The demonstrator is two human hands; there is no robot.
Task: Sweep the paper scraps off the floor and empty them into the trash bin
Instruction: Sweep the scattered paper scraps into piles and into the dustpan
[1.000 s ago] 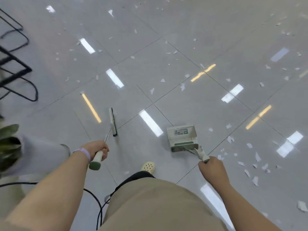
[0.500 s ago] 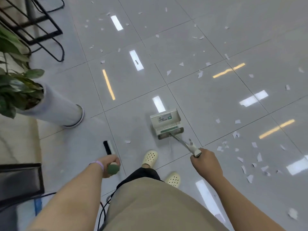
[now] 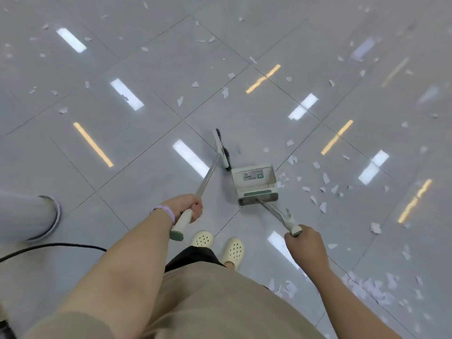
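Observation:
My left hand point(image 3: 188, 207) grips the white and green handle of a broom; its black-bristled head point(image 3: 222, 150) rests on the floor just left of the dustpan. My right hand point(image 3: 304, 243) holds the long handle of a white dustpan point(image 3: 254, 183), which stands on the grey tiles in front of my feet. White paper scraps point(image 3: 318, 184) lie thick to the right of the dustpan, and a denser heap point(image 3: 367, 288) sits at the lower right. More scraps point(image 3: 225, 91) are scattered across the far floor. No trash bin is in view.
A white cylindrical planter base point(image 3: 29, 218) stands at the left edge. A black cable point(image 3: 49, 247) runs along the floor from the left toward my legs. Glossy grey tiles point(image 3: 146, 182) reflect ceiling lights.
The broom head has swung from beside my left foot forward to the dustpan's left side. My view has turned right, so the plant and black rack have dropped out of sight.

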